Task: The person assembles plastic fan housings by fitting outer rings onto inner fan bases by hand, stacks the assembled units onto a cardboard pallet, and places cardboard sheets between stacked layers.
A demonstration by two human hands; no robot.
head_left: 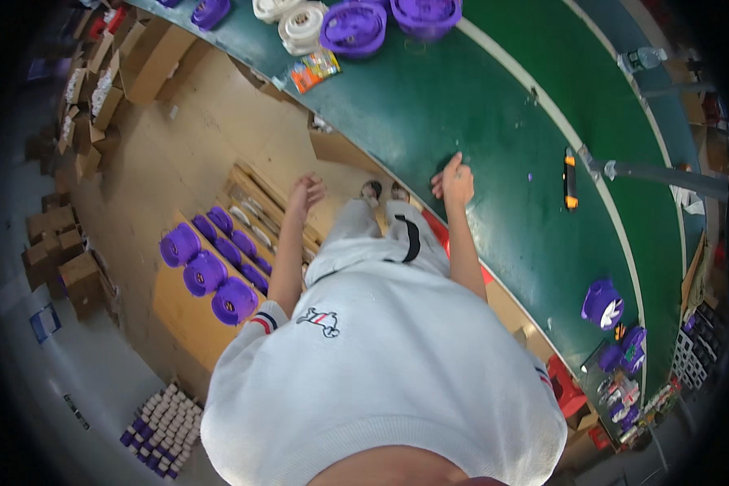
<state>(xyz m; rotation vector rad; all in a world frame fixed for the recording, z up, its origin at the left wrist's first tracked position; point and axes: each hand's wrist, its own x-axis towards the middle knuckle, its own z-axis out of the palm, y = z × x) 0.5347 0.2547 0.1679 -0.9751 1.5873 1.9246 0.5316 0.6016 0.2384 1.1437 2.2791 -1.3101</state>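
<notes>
My left hand (306, 193) hangs in the air over the floor, left of the green table, its fingers loosely bent and apart with nothing in them. Over the near edge of the green table (494, 138) is my right hand (455, 181), its index finger stretched out and the others partly curled; I see nothing held. To the left of my left arm, purple round containers (206, 272) stand in rows on a brown board (178, 312). An orange-and-black utility knife (571, 180) lies on the table, to the right of my right hand.
Purple round cases (353, 29), white ones (303, 29) and a colourful packet (314, 71) sit at the table's far end. More purple containers (602, 304) stand at right. A grey metal pole (664, 180) crosses the table's right side. Cardboard boxes (158, 61) line the left.
</notes>
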